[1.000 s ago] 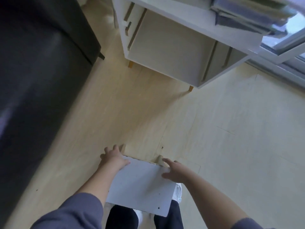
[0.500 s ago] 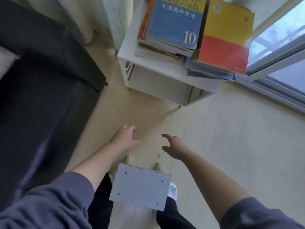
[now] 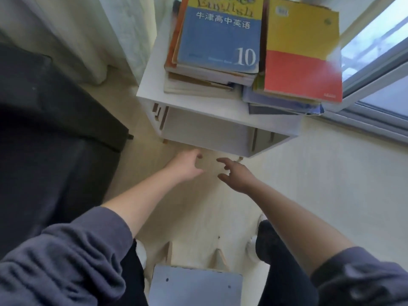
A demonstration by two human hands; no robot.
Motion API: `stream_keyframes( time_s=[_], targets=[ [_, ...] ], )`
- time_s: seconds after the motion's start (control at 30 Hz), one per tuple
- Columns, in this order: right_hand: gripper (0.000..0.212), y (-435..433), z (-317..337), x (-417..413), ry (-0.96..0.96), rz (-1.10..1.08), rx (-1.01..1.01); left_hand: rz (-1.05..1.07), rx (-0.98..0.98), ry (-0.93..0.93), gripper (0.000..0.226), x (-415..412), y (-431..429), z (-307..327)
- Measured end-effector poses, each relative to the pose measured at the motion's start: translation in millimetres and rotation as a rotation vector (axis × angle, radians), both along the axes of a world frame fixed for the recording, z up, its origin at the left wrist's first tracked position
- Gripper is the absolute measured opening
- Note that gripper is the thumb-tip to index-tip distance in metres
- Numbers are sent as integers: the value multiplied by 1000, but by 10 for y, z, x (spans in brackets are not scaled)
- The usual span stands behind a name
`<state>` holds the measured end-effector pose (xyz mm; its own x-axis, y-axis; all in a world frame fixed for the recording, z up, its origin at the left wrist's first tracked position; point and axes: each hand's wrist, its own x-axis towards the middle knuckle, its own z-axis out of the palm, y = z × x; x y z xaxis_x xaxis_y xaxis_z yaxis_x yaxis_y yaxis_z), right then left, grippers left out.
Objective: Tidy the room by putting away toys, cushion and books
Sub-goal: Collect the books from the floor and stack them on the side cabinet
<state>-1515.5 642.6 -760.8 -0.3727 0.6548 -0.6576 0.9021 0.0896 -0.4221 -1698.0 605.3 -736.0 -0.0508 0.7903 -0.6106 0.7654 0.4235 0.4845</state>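
Note:
Two stacks of books lie on top of a white side cabinet (image 3: 152, 89): a blue English textbook (image 3: 218, 38) tops the left stack, a yellow and red book (image 3: 300, 51) tops the right one. My left hand (image 3: 187, 165) and my right hand (image 3: 237, 175) reach forward side by side, just below the cabinet's lower front edge. Both are empty with fingers spread and slightly curled. A small white stool (image 3: 194, 286) stands between my legs at the bottom of the view, apart from both hands.
A dark sofa (image 3: 50, 133) fills the left side. Pale curtains (image 3: 84, 34) hang at the top left. A window with a white frame (image 3: 375, 69) runs along the right. The cabinet's lower compartment (image 3: 203, 131) shows nothing inside. The floor (image 3: 331, 184) is light wood.
Both hands let go of the white stool and moved forward toward the cabinet. My view rose, so the book stacks now appear and the stool sits lower in the frame.

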Motion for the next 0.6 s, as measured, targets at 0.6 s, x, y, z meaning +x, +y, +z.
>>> stream_keyframes(
  time_s=[0.6],
  targets=[
    [52, 489, -483, 119, 246, -64, 279, 112, 374, -55, 41, 210, 333, -607]
  ],
)
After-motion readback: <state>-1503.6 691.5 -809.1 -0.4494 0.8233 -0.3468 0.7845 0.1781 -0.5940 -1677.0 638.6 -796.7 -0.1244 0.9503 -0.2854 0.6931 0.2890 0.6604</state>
